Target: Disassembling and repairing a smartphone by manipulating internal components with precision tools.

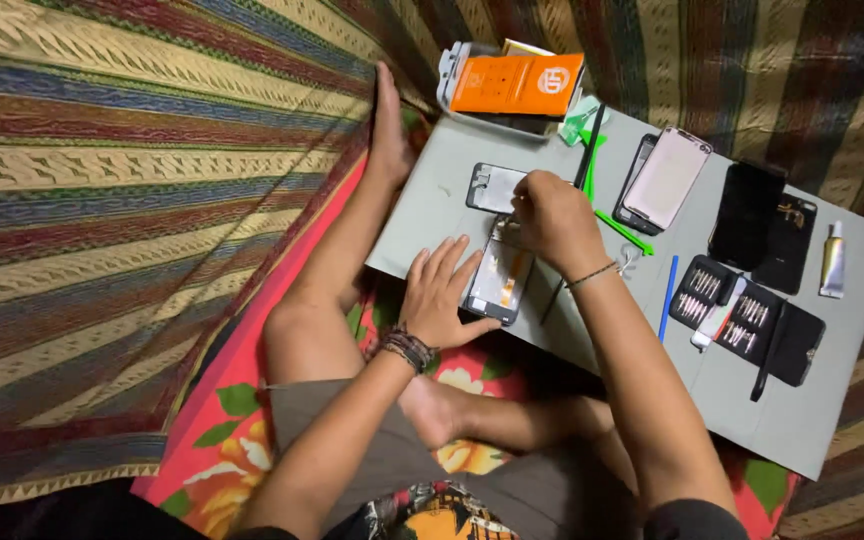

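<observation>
An opened phone frame (499, 281) lies near the front left edge of a grey mat (832, 400). My left hand (439, 297) rests flat beside it, fingers spread, holding its left side down. My right hand (552, 218) hovers over the phone's top end with fingers pinched; what they pinch is hidden. A separate phone panel (493, 187) lies just behind the hands.
An orange box (517, 83) on a white tray sits at the back. To the right lie a pink-backed phone (664, 178), two dark phone parts (747, 213), a glue tube (831, 259), a blue pry tool (668, 297), green tools (623, 231) and an open screwdriver-bit case (742, 318).
</observation>
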